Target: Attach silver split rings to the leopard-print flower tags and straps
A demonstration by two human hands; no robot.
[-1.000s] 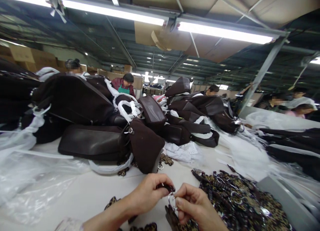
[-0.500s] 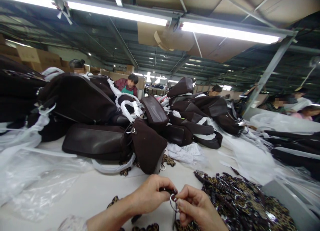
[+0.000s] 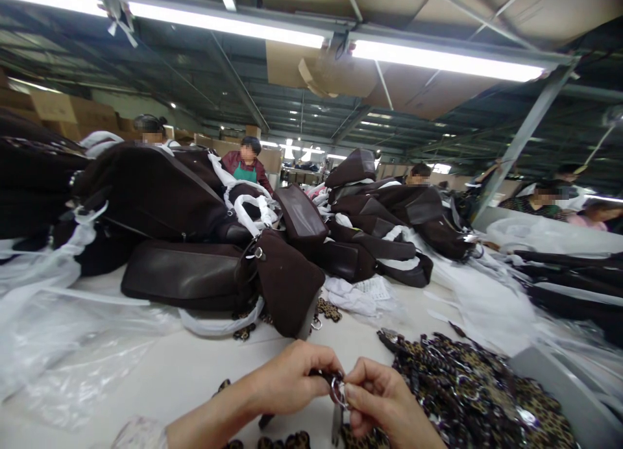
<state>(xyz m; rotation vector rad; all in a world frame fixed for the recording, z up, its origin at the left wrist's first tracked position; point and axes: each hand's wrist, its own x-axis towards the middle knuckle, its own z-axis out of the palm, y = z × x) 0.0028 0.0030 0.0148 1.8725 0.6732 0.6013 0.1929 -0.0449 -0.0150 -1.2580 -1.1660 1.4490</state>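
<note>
Low in the middle of the head view, my left hand [image 3: 291, 379] is closed on a short dark strap [image 3: 318, 373]. A silver split ring [image 3: 335, 393] sits at the strap's end, between my two hands. My right hand [image 3: 378, 397] pinches the ring's right side with thumb and forefinger; a small pale bit shows at the fingertips. Below the hands a dark strip hangs down, and leopard-print charms [image 3: 285, 441] lie partly cut off by the frame. To the right of my right hand is a heap of leopard-print charms [image 3: 452, 384] with dark straps and rings.
Dark brown bags [image 3: 185, 274] with white-wrapped handles are piled across the table. Clear plastic bags [image 3: 87, 351] lie at the left. A grey bin wall [image 3: 559, 384] stands at the right. Several co-workers, one in a green apron [image 3: 244, 172], are behind the pile.
The ring has turned slightly and sits closer to my left fingers. Both hands stay almost in place. The co-worker in the green apron has straightened up a little.
</note>
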